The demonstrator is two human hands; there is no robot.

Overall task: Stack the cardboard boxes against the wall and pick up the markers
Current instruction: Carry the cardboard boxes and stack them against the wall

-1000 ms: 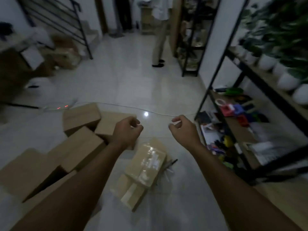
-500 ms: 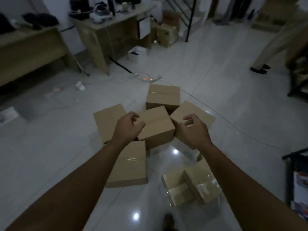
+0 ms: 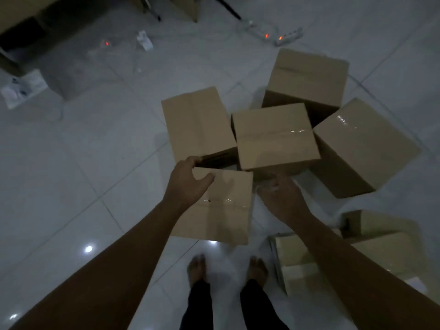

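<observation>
Several brown cardboard boxes lie on the white tiled floor. The nearest box is right in front of my feet. My left hand grips its far left corner, fingers curled over the far edge and thumb on top. My right hand is at that box's right side, just below the middle box; its fingers are blurred. Around them lie a left box, a far box and a right box. Two smaller taped boxes sit at the lower right. No markers are in sight.
A power strip with red lights and its cables lie on the floor beyond the boxes. Desk legs stand at the top edge. A small white item and a white packet lie on the left. My bare feet are below the nearest box.
The view has tilted down and closer to the boxes. Both hands dropped from above the middle box to the nearest box, and the left hand took hold of its far corner.
</observation>
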